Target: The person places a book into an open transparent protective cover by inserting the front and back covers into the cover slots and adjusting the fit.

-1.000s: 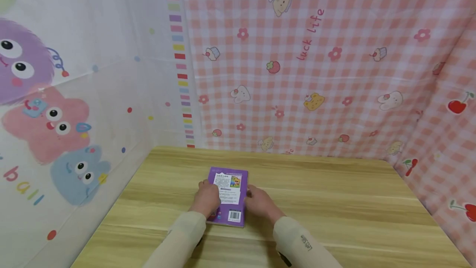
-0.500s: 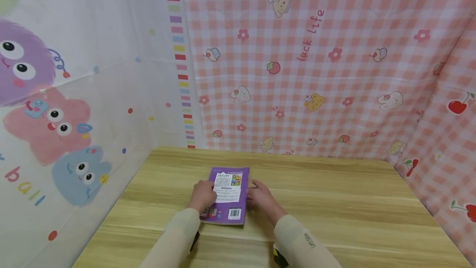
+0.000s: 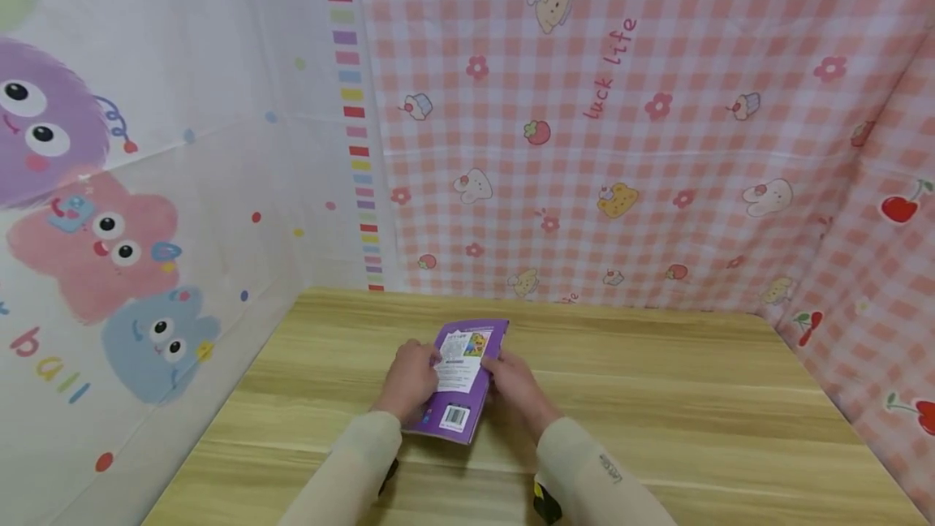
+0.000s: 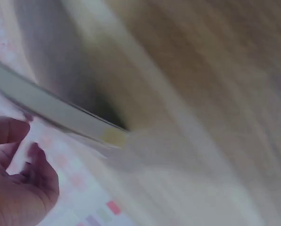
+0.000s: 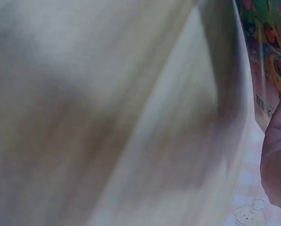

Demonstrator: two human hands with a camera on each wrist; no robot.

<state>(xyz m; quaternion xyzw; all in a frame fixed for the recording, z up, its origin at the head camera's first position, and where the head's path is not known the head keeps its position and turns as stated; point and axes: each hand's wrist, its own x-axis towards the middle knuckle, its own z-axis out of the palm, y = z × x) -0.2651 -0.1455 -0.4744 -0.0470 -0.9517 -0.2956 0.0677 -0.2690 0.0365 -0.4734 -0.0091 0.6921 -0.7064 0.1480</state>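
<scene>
A purple book (image 3: 460, 396), back cover up, is tilted over the table with its right side raised. My right hand (image 3: 520, 388) grips its right edge, thumb on top. In the right wrist view, that hand (image 5: 277, 155) lies by the book's colourful underside cover (image 5: 268, 56). My left hand (image 3: 411, 380) is at the left edge, partly covering it in the head view. The left wrist view has the left hand (image 4: 25, 188) with loosely bent fingers beside the book's edge (image 4: 55, 110), a small gap showing between them.
The wood-grain table (image 3: 657, 396) extends around the book on all sides. A pink checked cloth (image 3: 584, 185) hangs behind it and on the right, and a white cartoon cloth (image 3: 241, 144) hangs at the left.
The book lay flat; now its right side is lifted and it has turned and shifted slightly right. My right hand, beside the edge half a second ago, now grips it. The left hand followed rightward.
</scene>
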